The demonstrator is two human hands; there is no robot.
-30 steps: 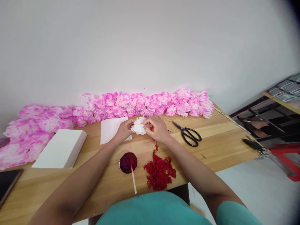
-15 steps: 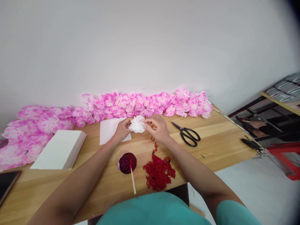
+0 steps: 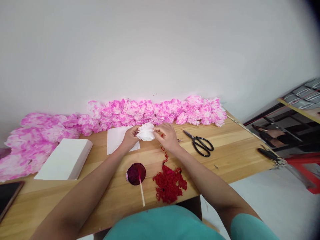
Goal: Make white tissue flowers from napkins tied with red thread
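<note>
A ruffled white paper flower is held between my two hands above the table. My left hand pinches it from the left side. The fingers of my right hand are closed on its right edge. Beneath my left hand lies a white paper sheet. Red curly yarn is heaped nearer to me, and a strand of it runs up under my right hand. A small bowl of dark red-purple liquid stands left of the yarn, with a pale stick leaning out of it.
Pink-and-white paper flowers line the wall side of the wooden table. A stack of white paper stands at left, near a dark flat device. Black-handled scissors lie right. Another tool rests at the right edge.
The white paper flower has turned slightly between my fingers, its petals looking a little rounder. Both hands stay almost in the same place.
</note>
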